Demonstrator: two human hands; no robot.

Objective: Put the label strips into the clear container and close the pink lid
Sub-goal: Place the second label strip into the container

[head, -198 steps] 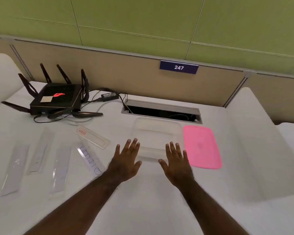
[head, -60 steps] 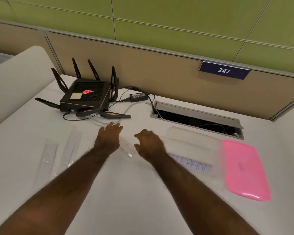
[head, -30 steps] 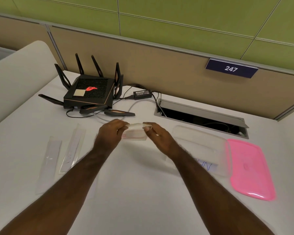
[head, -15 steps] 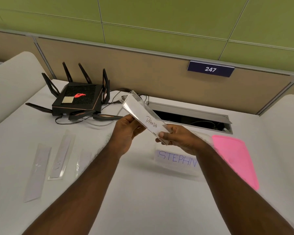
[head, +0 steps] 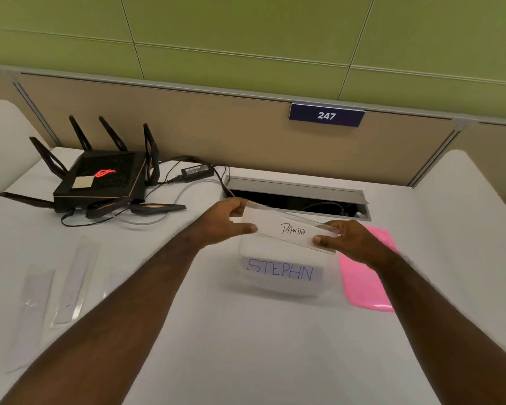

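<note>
You are pinching the label strip marked PANDA point(head: 292, 230) by its two ends: the thumb and fingers of your left hand point(head: 227, 222) are closing on its left end, and those of your right hand point(head: 348, 239) are gripping its right end, thumb on the near face and fingers curling behind. Holding it at both ends is keeping the long, thin strip level and lined up with the length of the clear container point(head: 282, 267), which is sitting directly beneath it on the white table point(head: 246, 346), so the strip is probably meant to go in lengthwise. One strip reading STEPHN point(head: 281, 271) is already lying inside the container. The pink lid point(head: 365, 282) is lying flat just right of the container, partly under your right wrist, not yet fitted. Both your forearms are reaching forward from the near edge and converging over the container, wrists roughly level. More label strips point(head: 70, 287) are waiting on the table well to the left, so the job looks less than half done. At the far left, a black router point(head: 100, 179) is sitting clear of your work.
</note>
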